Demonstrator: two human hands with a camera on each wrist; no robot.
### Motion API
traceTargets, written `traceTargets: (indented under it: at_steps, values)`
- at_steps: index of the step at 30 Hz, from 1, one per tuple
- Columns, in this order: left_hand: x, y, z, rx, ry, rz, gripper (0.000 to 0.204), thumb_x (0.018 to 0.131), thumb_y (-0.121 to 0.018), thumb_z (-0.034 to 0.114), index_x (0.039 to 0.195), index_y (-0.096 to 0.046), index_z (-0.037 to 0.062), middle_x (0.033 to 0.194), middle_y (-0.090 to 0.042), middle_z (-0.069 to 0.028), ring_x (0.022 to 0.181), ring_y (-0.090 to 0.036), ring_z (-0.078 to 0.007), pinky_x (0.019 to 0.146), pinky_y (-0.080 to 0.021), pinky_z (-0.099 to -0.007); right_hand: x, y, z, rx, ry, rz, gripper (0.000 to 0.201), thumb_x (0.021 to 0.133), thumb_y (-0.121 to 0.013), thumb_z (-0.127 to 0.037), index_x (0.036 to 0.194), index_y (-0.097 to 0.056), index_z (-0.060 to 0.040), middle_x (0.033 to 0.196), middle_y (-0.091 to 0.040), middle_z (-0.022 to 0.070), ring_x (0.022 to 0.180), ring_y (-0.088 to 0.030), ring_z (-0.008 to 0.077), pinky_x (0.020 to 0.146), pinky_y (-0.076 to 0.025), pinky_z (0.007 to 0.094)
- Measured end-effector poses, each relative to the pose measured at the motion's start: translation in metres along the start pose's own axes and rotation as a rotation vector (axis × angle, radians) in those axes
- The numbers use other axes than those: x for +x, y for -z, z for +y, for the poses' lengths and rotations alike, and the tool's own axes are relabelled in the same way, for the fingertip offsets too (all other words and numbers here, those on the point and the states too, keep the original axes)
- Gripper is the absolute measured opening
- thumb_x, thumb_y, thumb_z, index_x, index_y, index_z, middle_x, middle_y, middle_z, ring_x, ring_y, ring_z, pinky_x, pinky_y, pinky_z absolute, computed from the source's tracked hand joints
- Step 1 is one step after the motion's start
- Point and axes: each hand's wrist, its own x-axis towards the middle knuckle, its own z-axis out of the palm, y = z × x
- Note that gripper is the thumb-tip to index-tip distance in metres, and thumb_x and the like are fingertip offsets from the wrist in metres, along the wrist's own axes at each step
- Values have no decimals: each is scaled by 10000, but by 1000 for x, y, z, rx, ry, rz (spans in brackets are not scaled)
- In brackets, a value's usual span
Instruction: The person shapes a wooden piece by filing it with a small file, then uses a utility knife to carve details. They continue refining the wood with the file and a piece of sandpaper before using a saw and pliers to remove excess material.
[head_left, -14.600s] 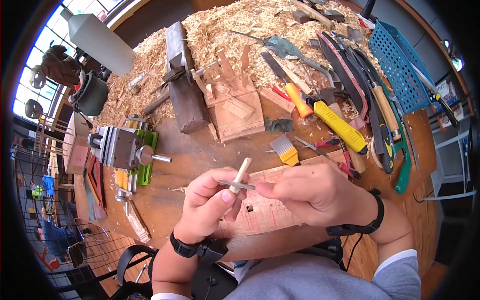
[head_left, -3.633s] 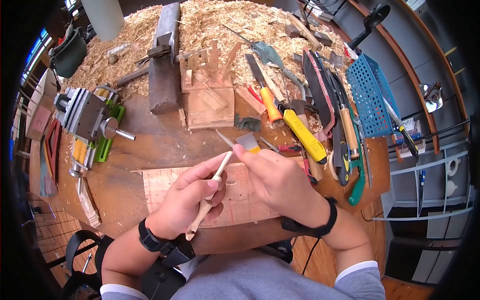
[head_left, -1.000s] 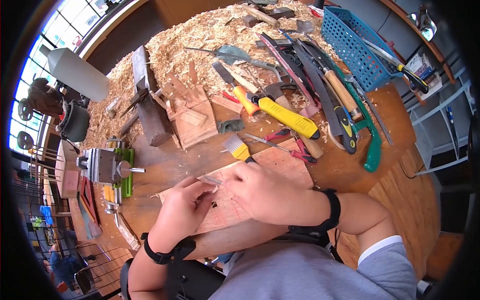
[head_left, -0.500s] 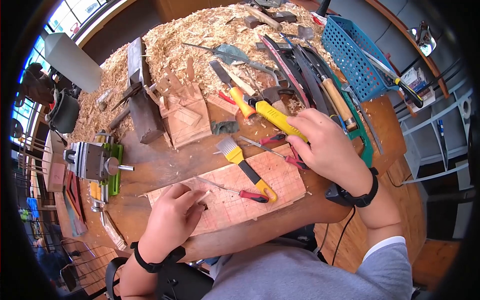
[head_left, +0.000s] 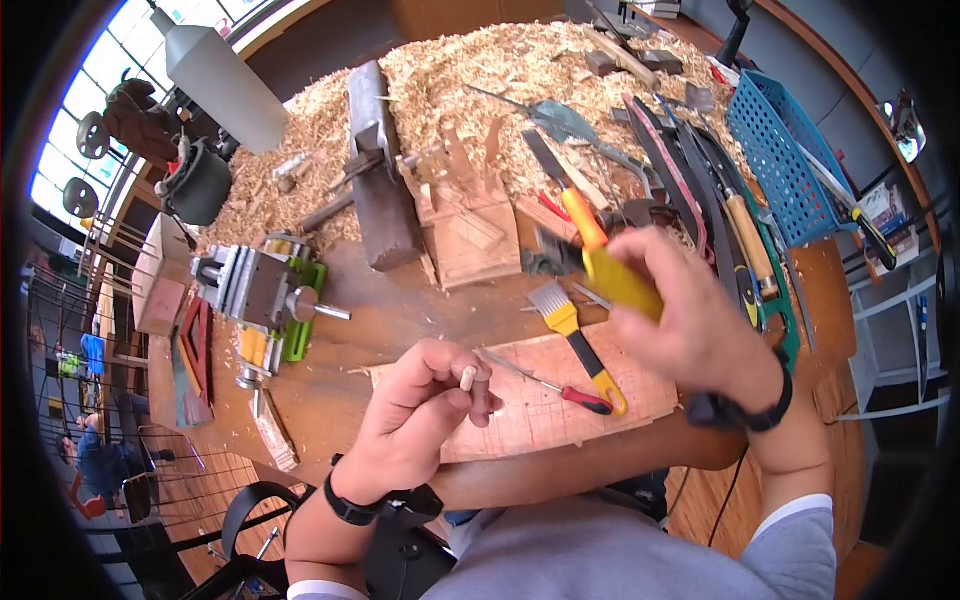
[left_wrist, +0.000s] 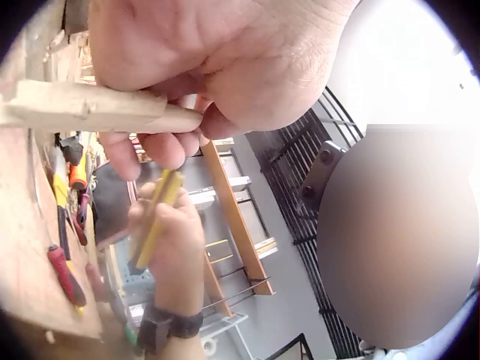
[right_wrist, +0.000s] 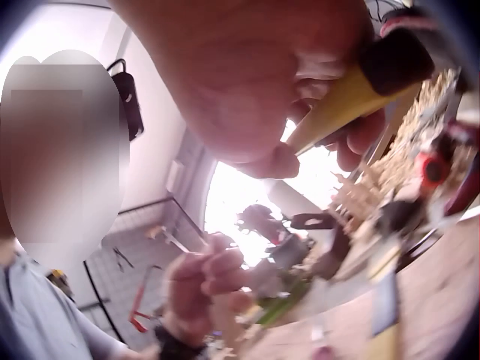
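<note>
My left hand [head_left: 420,410] pinches a slim carved wooden stick [left_wrist: 94,109] between thumb and fingers, above the marked board. In the head view only the stick's pale end shows. My right hand [head_left: 680,315] grips a yellow utility knife [head_left: 618,285], raised over the bench and blurred; its dark front end points left. On the marked wooden board [head_left: 520,430] lies a red-and-black-handled needle file [head_left: 588,400]. Beside it rests a flat brush [head_left: 575,335] with a yellow and black handle, its bristles toward the back.
A vise [head_left: 245,285] stands at the left. Behind are a dark wooden hand plane [head_left: 385,220] and deep wood shavings [head_left: 440,70]. An orange-handled chisel [head_left: 583,215], saws and a blue basket [head_left: 785,160] crowd the right side. A white bottle [head_left: 225,85] stands back left.
My right hand has let go of the needle file, leaving it on the board, and has picked up the yellow utility knife. My left hand keeps the wooden stick, now turned end-up toward the camera.
</note>
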Motion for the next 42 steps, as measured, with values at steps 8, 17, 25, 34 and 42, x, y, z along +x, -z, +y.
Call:
traceTargets:
  at_steps: [8, 17, 25, 34, 42]
  values:
    - [21, 5, -8, 305, -381, 55, 140, 990, -550, -4, 1128, -572, -7, 1058, -613, -97, 925, -582, -143, 851, -469, -268, 4, -35, -47, 81, 370, 32, 470, 935, -676, -344, 1232, -525, -13, 833, -610, 137, 658, -658, 285, 550, -522, 370]
    - [18, 11, -10, 406, -402, 50, 174, 974, -566, 12, 1146, -552, -10, 1027, -604, -110, 895, -573, -149, 816, -462, -271, 4, -42, -47, 6, 352, 27, 515, 889, -726, -337, 1242, -565, 2, 916, -673, 145, 718, -683, 294, 616, -542, 368]
    - [20, 12, -3, 548, -444, -41, 354, 916, -694, 288, 1067, -526, 15, 975, -583, -112, 821, -561, -175, 722, -450, -274, 6, -47, -45, -11, 421, 56, 509, 907, -711, -348, 1219, -554, 23, 809, -594, 111, 622, -636, 255, 538, -525, 338]
    - [22, 13, -4, 773, -485, -7, 411, 965, -581, 434, 888, -442, 55, 701, -503, -73, 588, -461, -147, 518, -352, -281, 5, -47, -50, -79, 450, 59, 523, 861, -744, -351, 1214, -576, -3, 801, -590, 77, 627, -632, 232, 537, -496, 332]
    - [20, 16, -5, 744, -481, -40, 334, 920, -674, 319, 920, -469, 55, 680, -541, -101, 540, -519, -250, 508, -398, -357, 5, -47, -52, -78, 480, 87, 499, 878, -729, -342, 1197, -587, 13, 778, -543, 60, 601, -605, 203, 509, -487, 308]
